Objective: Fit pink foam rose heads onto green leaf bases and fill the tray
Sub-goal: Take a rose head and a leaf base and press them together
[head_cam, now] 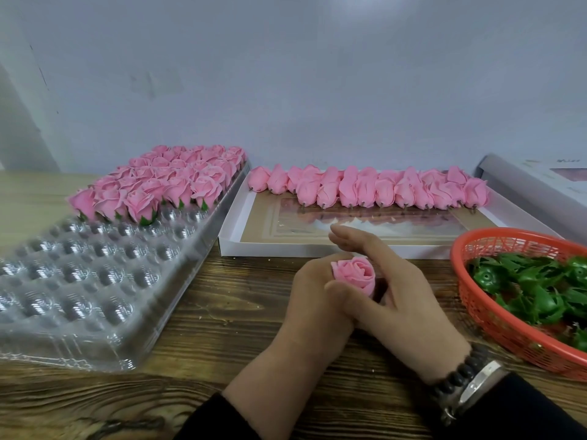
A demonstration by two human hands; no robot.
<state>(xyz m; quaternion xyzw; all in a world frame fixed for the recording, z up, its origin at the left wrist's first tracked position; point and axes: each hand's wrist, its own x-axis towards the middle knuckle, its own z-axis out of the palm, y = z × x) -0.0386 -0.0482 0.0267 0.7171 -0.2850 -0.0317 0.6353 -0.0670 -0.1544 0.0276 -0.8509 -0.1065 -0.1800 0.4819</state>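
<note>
1. The left hand (313,292) and the right hand (392,292) are meeting over the wooden table (222,312), pressed together around one pink foam rose head (355,275).
2. The left hand's fingers are curling round the rose head from the left, with the thumb lying across its lower front.
3. The right hand is cupping the rose head from the right and behind, its fingers reaching loosely forward past the bloom; whether they are gripping the flower's underside is hidden.
4. The rose head is pointing up and towards the camera, its spiral centre showing; whether a green base is under it cannot be told.
5. The clear plastic tray (95,281) is lying to the left, its far rows holding finished roses (165,182) with green leaf bases, its near cups showing bare.
6. A shallow white box (228,236) is sitting behind the hands, with a row of loose rose heads (371,188) lying on their sides along its far edge.
7. An orange mesh basket (476,309) is standing at the right, holding green leaf bases (536,287).
8. A dark bead bracelet (457,376) and a silver band are showing on the right wrist.
</note>
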